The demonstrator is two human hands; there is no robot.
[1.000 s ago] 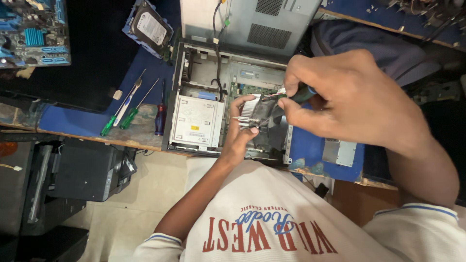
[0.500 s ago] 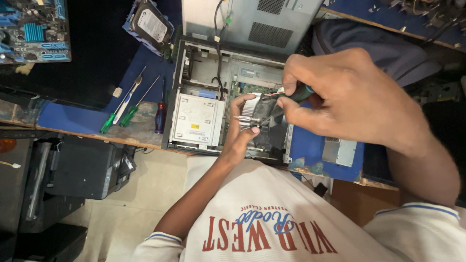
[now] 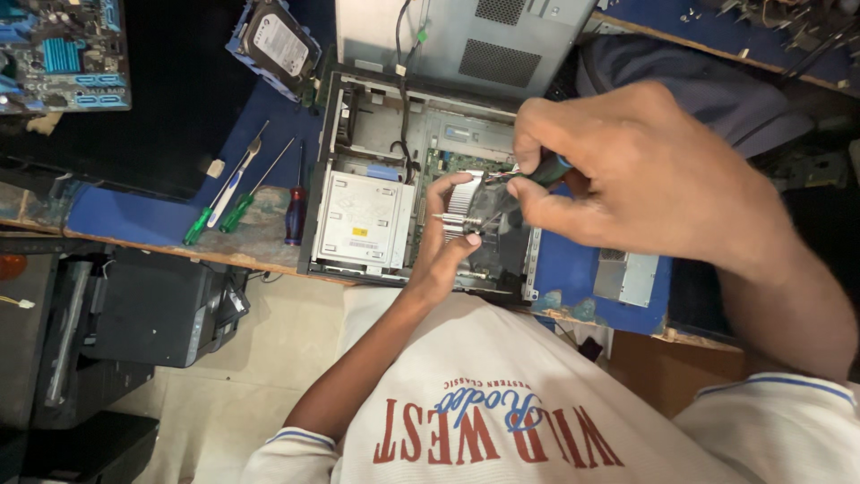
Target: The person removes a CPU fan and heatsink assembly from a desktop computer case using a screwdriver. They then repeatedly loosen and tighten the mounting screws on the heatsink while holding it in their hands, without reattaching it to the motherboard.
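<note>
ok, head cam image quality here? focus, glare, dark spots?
Head view: the right hand looms large near the lens and looks slightly soft; the left hand and heatsink are sharper. The open computer case is evenly lit, with no strong glare. The area under the bench at left is dark. Wide-angle stretch shows at the edges.

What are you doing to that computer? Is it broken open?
A person leans over an open computer case lying on a blue worktop. The left hand steadies a finned metal heatsink inside the case. The right hand holds a dark-handled screwdriver, its tip pointing down at the heatsink. Three spare screwdrivers lie beside the case, and a hard drive sits further back.
</note>
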